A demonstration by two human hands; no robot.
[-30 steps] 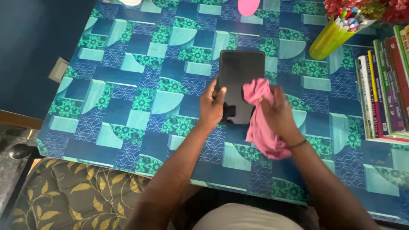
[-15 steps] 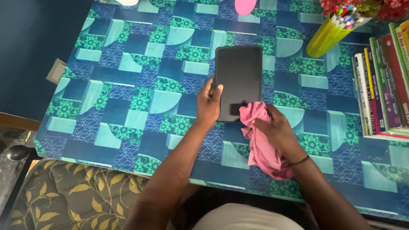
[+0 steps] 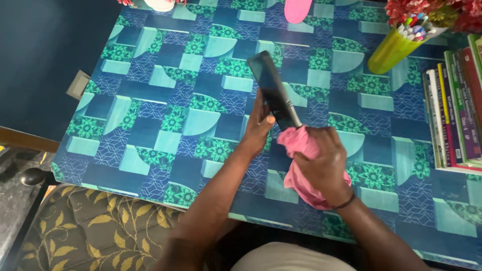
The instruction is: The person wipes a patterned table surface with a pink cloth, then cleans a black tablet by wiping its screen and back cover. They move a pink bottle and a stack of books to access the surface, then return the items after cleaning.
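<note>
My left hand (image 3: pixel 259 128) grips a black tablet (image 3: pixel 271 89) by its lower edge and holds it tilted up on its side above the table. My right hand (image 3: pixel 321 163) is closed around a bunched pink cloth (image 3: pixel 301 150), pressed against the tablet's lower right edge. Part of the cloth hangs down below my right wrist onto the patterned blue and green tabletop (image 3: pixel 165 115).
A yellow-green cup (image 3: pixel 394 47) full of pens stands at the back right, beside red flowers (image 3: pixel 427 9). A row of books (image 3: pixel 457 105) lies along the right edge. A pink object (image 3: pixel 297 10) sits at the back. A leaf-patterned seat (image 3: pixel 95 231) is below left.
The tablet was lying flat with the cloth on its screen; my left hand has since tipped it up on edge, and my right hand with the cloth has slid down to its lower edge.
</note>
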